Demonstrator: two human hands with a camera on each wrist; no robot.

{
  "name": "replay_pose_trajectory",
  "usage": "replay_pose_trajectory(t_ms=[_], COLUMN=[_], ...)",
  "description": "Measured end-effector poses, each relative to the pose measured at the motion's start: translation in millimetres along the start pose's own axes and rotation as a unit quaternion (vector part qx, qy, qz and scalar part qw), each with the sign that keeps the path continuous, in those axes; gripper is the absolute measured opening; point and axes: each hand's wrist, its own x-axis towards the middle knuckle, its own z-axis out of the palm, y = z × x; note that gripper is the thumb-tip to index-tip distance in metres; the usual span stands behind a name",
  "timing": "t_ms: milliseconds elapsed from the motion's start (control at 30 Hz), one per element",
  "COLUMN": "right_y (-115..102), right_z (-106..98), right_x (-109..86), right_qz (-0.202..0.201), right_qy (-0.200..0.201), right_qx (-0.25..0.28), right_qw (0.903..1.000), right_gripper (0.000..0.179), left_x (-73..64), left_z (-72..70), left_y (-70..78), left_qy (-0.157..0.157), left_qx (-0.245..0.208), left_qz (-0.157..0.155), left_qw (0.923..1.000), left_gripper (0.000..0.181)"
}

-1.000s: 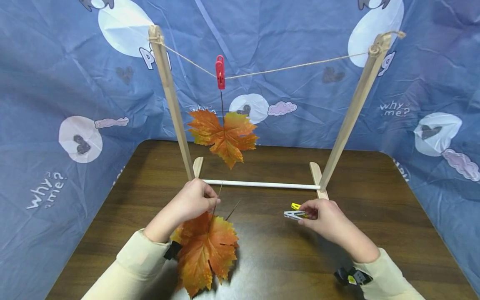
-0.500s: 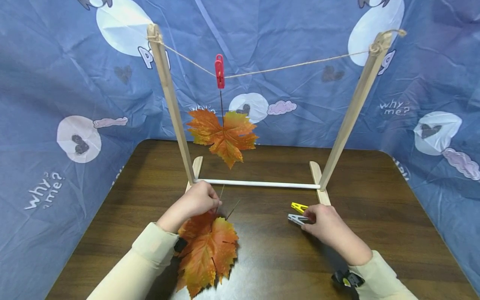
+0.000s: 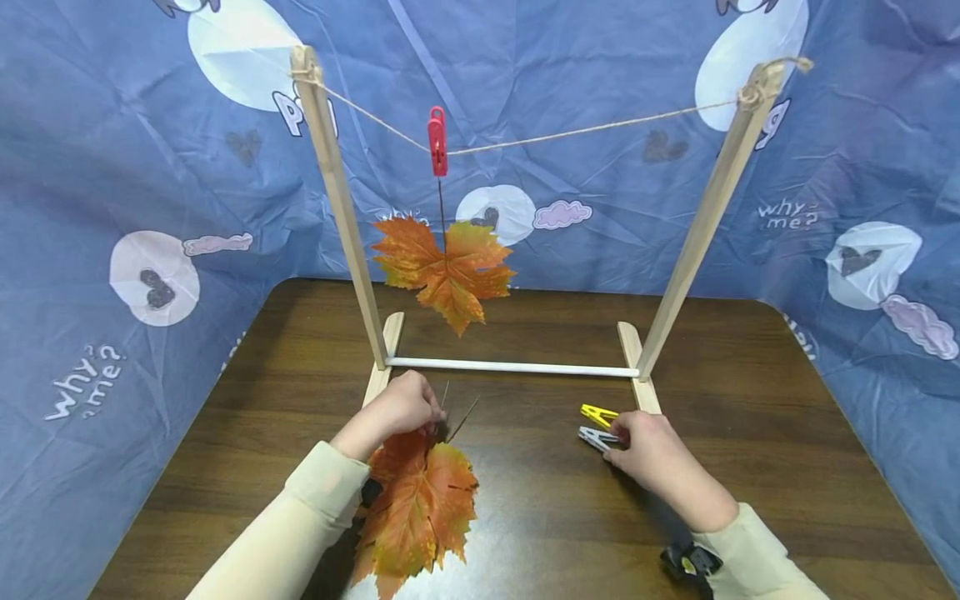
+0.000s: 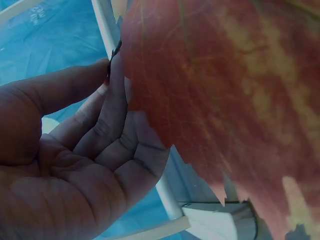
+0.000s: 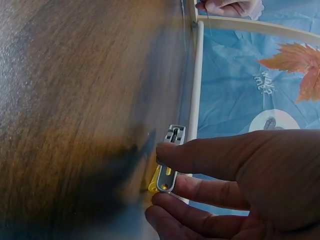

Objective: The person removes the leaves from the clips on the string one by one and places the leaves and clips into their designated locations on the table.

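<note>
In the head view, my left hand (image 3: 405, 407) pinches the thin stem of an orange artificial maple leaf (image 3: 420, 508) low over the table's near left. The left wrist view shows thumb and forefinger meeting on the dark stem, with the reddish leaf (image 4: 210, 100) filling the right side. A second stem (image 3: 463, 418) sticks out beside it. My right hand (image 3: 654, 446) pinches a grey clothespin (image 5: 166, 178) between thumb and fingers. Just behind that one lies a yellow clothespin (image 3: 598, 415), partly covered by the fingers. Another maple leaf (image 3: 446, 271) hangs by its stem from a red clothespin (image 3: 437, 142).
A twine line (image 3: 592, 132) sags between two wooden posts (image 3: 341, 200) tied at their tops. A white rod (image 3: 513, 367) joins the posts' feet on the brown wooden table (image 3: 540, 517). Blue patterned cloth (image 3: 585, 50) hangs behind and at both sides.
My left hand has come down and slightly right, towards me, with the stem. My right hand has shifted a little right and nearer, and more of the yellow clothespin shows.
</note>
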Motion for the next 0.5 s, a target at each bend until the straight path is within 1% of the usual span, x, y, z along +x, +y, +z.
replay_pose_trajectory(t_ms=[100,200,333,500], right_y=[0,1,2,4], right_z=[1,2,4,5], right_x=[0.2,0.6,0.8,0.7], right_qz=[0.003,0.010,0.014,0.007], right_qy=[0.000,-0.006,-0.008,-0.003], right_qx=[0.001,-0.002,-0.005,-0.002], right_qw=[1.0000,0.9999,0.9999,1.0000], right_gripper=[0.020,0.019,0.019,0.020], left_x=[1.5,2.7,4.5,5.7], left_z=[2.9,5.2,9.1,12.6], left_y=[-2.3,-2.9,-3.6,-4.6], left_qy=[0.000,0.003,0.017,0.031], left_qx=[0.007,0.027,0.058,0.073], left_qz=[-0.001,0.001,0.003,-0.001], left_qw=[1.0000,0.9996,0.9982,0.9969], left_gripper=[0.020,0.022,0.025,0.028])
